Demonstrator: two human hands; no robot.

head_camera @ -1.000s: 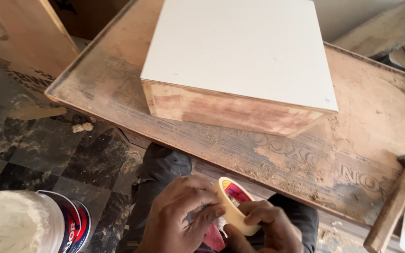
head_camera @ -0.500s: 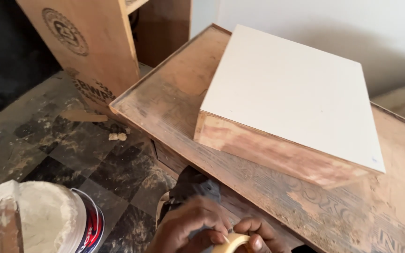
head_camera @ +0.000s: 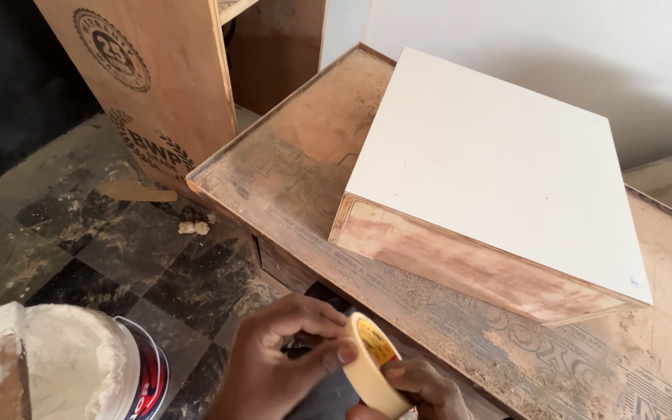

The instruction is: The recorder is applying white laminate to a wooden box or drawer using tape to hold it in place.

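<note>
A roll of pale yellow masking tape (head_camera: pixel 371 365) is held upright on its edge at the bottom of the view, in front of the near long edge of a worn brown plywood workbench (head_camera: pixel 289 167) whose top is dusted with sawdust and marked with faded print. The left hand (head_camera: pixel 278 362) is curled around the roll, thumb and fingertips pressed to its outer face and edge as if picking at it; the right hand (head_camera: pixel 421 389) cups the roll from below and behind, fingers closed against its far side. On the workbench, set at an angle and reaching toward its far edge, lies a flat box of reddish plywood with a white laminate top (head_camera: pixel 491 167); its near side wall faces the hands and stands well apart from them. At the bench's left end an upright plywood cabinet panel with a round stamped mark (head_camera: pixel 145 78) stands on a dark, dusty tiled floor (head_camera: pixel 79 233) strewn with shavings and small wood scraps. At the bottom left corner of the view sits a round tub caked with white paste (head_camera: pixel 64 365), a stained stick resting in it. A plain white wall (head_camera: pixel 546 47) rises behind the bench.
</note>
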